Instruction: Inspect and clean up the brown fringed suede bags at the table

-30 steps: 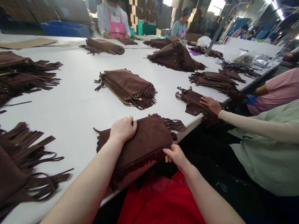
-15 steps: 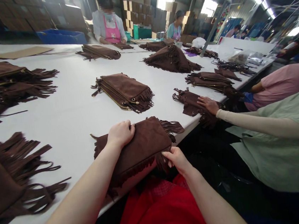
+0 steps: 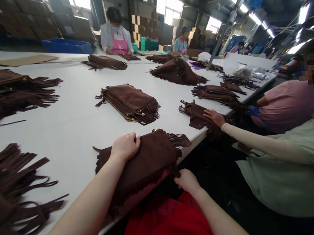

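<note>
A brown suede fringed bag (image 3: 150,159) lies at the near edge of the white table (image 3: 70,123), partly overhanging it. My left hand (image 3: 125,147) rests on the bag's top left part with fingers curled over its far edge. My right hand (image 3: 186,180) sits below the table edge and pinches the fringe at the bag's lower right corner.
A stack of the same bags (image 3: 130,102) lies just beyond. Fringed piles sit at the near left (image 3: 9,185) and far left (image 3: 11,91). A co-worker's hand (image 3: 214,117) presses a bag at the right. More bags and seated people are farther back.
My right hand has slid down off the bag's bottom edge to below the table edge, pulling at the fringe. My left hand stays put on the bag.
</note>
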Demonstrator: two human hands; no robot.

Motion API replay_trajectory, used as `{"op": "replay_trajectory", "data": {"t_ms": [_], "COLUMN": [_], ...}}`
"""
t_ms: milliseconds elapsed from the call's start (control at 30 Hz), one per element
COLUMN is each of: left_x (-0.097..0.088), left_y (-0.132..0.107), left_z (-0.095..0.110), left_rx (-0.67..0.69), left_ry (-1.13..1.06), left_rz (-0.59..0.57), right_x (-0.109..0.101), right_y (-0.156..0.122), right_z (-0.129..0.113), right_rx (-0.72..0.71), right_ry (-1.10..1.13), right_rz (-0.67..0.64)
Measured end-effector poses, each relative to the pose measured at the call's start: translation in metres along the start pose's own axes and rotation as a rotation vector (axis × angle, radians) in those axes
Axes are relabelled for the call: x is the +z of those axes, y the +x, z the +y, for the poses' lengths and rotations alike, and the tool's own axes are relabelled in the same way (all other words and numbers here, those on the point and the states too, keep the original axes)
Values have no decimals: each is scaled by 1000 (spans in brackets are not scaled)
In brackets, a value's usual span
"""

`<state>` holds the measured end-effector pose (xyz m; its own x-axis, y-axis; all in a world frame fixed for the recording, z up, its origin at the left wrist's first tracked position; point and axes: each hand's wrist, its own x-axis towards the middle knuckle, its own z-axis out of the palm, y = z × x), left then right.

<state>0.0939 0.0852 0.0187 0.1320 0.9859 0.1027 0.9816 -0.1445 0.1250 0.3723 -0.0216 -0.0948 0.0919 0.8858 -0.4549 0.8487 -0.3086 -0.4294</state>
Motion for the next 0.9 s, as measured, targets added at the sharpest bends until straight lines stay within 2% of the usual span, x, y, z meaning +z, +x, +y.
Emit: {"op": "replay_trajectory", "data": {"t_ms": [100, 200, 333, 400, 433, 533, 667, 733, 800, 867, 900], "left_x": [1, 1, 1, 0, 0, -1, -3, -5, -7, -8, -8], "left_y": [0, 0, -1, -1, -1, -1, 0, 1, 2, 3, 4], "left_z": [-1, -1, -1, 0, 0, 1, 2, 2, 2, 1, 1], "left_rx": [-6, -6, -6, -15, -16, -13, -27, -32, -31, -21, -18], "left_ry": [-14, -27, -36, -35, -31, -20, -11, 4, 19, 27, 28], "left_rz": [-2, 1, 0, -6, -7, -12, -42, -68, -92, -111, -120], "right_x": [-13, -17, -6, 1, 2, 0, -11, -10, 2, 24, 37], "right_y": [1, -4, -26, -39, -44, -44, -24, -16, -13, -15, -17], "right_z": [3, 0, -6, -7, -6, 0, 14, 18, 20, 22, 23], "right_rx": [0, -96, -436, -589, -621, -538, -338, -285, -230, -125, -69], "right_ry": [-216, -426, -549, -517, -481, -365, -198, -28, 213, 413, 443], "right_rz": [70, 135, 57, 24, 20, 20, 67, 45, -89, -277, -352]}}
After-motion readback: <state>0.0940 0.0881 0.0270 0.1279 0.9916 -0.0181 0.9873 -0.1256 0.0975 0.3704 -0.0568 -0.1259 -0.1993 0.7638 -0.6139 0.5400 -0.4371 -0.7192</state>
